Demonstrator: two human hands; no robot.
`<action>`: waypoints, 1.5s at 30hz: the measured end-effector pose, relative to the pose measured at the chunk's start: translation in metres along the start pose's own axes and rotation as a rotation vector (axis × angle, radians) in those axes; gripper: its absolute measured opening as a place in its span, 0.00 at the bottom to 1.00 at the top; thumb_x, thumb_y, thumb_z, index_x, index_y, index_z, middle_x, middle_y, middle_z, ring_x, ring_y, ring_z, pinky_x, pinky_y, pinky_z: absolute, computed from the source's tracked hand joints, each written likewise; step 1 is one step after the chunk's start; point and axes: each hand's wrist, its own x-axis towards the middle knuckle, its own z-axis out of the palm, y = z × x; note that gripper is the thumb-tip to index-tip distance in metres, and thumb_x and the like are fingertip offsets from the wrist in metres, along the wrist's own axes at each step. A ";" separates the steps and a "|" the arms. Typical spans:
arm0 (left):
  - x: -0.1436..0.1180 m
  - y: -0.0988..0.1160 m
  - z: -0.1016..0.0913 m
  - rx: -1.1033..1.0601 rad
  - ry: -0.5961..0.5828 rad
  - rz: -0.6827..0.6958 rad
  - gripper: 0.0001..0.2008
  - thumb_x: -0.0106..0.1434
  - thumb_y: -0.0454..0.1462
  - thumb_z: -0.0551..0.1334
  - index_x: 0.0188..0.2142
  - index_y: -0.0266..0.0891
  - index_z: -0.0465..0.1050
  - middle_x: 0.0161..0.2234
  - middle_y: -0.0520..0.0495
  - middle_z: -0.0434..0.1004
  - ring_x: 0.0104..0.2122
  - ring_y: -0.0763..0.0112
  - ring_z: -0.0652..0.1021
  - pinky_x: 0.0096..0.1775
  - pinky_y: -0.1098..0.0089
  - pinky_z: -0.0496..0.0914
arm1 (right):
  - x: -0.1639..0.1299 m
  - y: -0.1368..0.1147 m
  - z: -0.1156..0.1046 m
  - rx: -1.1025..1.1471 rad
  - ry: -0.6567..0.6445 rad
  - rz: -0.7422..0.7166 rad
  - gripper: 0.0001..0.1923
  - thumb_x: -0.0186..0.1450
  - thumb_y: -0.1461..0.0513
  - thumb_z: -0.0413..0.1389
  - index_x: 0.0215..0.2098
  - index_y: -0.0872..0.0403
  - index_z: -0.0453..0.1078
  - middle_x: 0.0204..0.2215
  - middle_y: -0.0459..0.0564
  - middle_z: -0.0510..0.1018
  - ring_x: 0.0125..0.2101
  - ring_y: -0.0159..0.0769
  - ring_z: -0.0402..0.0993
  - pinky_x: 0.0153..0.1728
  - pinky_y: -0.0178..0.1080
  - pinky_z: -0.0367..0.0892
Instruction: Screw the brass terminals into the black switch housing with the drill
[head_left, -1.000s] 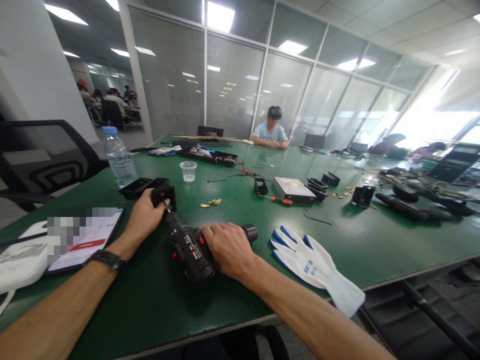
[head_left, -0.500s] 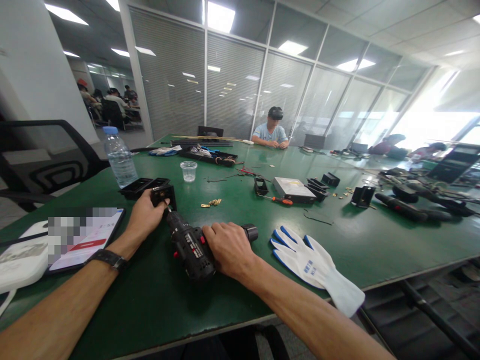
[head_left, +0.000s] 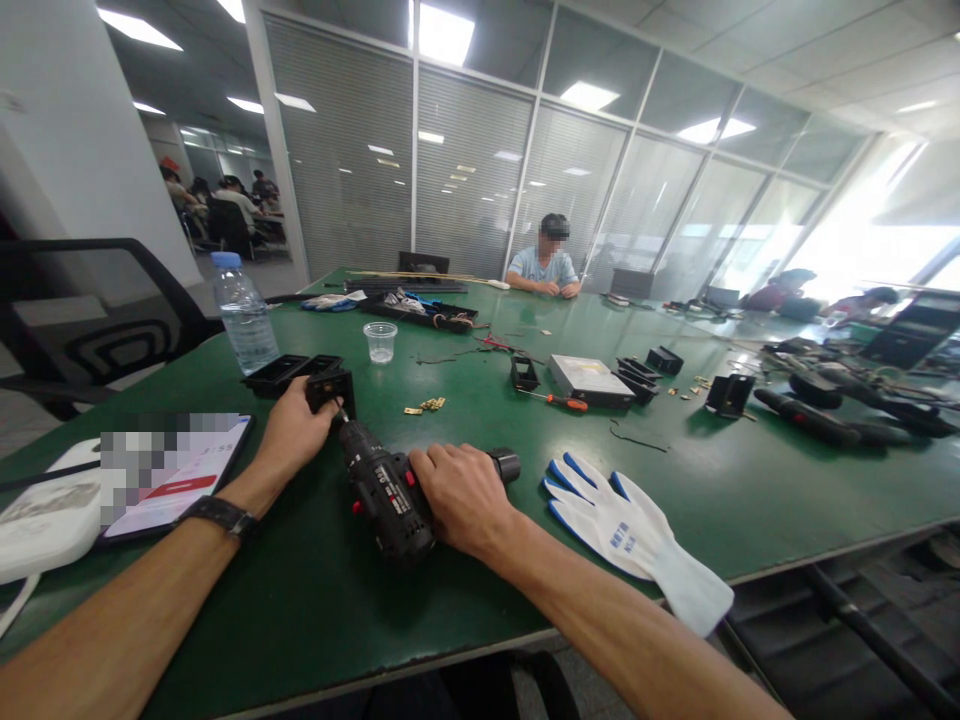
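Note:
My right hand point(head_left: 465, 497) is wrapped round the grip of a black cordless drill point(head_left: 386, 497), which lies low over the green table point(head_left: 480, 590) and points away to the left. Its bit meets a small black plastic housing point(head_left: 334, 388), or comes very close; the exact contact is too small to make out. Fingers of my left hand point(head_left: 301, 428) close on that housing and keep it upright. Just behind it sit more black plastic housings point(head_left: 289, 375). Several small brass-coloured pieces point(head_left: 426, 405) lie beyond the drill.
A water bottle point(head_left: 245, 315) and a clear plastic cup point(head_left: 380, 343) stand behind my left hand. To the left lies a phone point(head_left: 180, 480). A white-and-blue glove point(head_left: 637, 530) is at the right, with an orange-handled screwdriver point(head_left: 566, 403) and a metal box point(head_left: 590, 380) farther back. Another person sits opposite.
The whole view has shifted very slightly. Both hands, the drill and the black housing keep the same places relative to each other.

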 end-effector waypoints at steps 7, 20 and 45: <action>0.001 -0.001 0.000 -0.009 -0.003 0.000 0.25 0.57 0.44 0.64 0.53 0.39 0.68 0.50 0.40 0.78 0.50 0.52 0.77 0.53 0.56 0.71 | -0.001 0.000 -0.001 0.002 0.011 -0.009 0.18 0.60 0.61 0.58 0.48 0.53 0.64 0.40 0.52 0.77 0.39 0.42 0.74 0.37 0.42 0.64; 0.001 0.000 -0.001 0.025 -0.002 0.013 0.23 0.57 0.43 0.63 0.52 0.39 0.69 0.49 0.40 0.78 0.50 0.53 0.78 0.53 0.57 0.71 | -0.001 -0.001 0.001 0.004 0.028 -0.009 0.17 0.60 0.61 0.57 0.48 0.53 0.64 0.40 0.50 0.77 0.39 0.42 0.74 0.36 0.42 0.63; -0.007 0.006 0.001 -0.155 0.024 0.002 0.21 0.57 0.37 0.65 0.50 0.36 0.69 0.49 0.39 0.78 0.48 0.59 0.78 0.53 0.59 0.71 | -0.002 -0.001 0.006 0.008 0.060 -0.019 0.15 0.61 0.63 0.54 0.47 0.53 0.65 0.39 0.51 0.76 0.37 0.42 0.72 0.35 0.43 0.57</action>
